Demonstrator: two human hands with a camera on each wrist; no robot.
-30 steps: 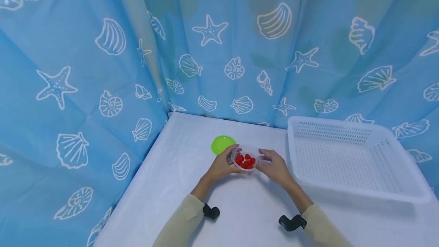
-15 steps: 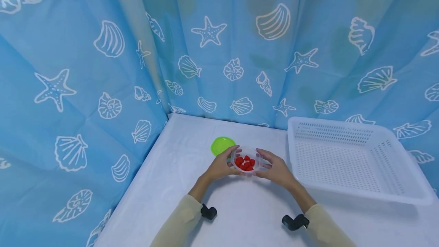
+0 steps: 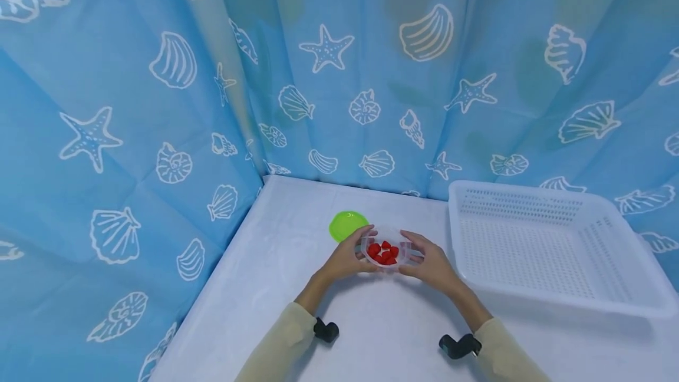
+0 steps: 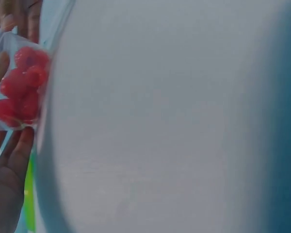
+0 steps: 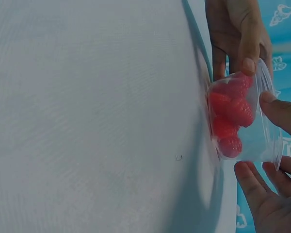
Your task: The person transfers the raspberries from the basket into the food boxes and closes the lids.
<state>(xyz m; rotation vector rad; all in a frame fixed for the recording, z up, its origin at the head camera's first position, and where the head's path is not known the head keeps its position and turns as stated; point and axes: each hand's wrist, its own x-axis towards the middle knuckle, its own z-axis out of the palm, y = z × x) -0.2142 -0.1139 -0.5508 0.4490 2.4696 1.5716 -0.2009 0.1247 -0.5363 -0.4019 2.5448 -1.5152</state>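
Note:
In the head view a small clear plastic tub (image 3: 403,247) is held upright between both hands, close over the white table. Several red berries (image 5: 228,116) lie in its bottom; their bumpy skins show through the wall in the right wrist view. My left hand (image 3: 343,259) grips the tub's left side, fingers behind and thumb in front. On the opposite side my right hand (image 3: 436,264) holds it the same way. The tub's top is open. Just beyond the left fingers lies a bright green round lid-like piece (image 3: 347,224), flat on the table.
A large white perforated plastic basket (image 3: 530,246) stands on the table (image 3: 382,329) to the right. Blue curtain (image 3: 339,10) with white shell and starfish prints hangs behind and along the left side.
The right thumb has shifted lower along the tub's near side. Both hands keep hold of the tub, which stays in almost the same place. The green piece and the basket stay put.

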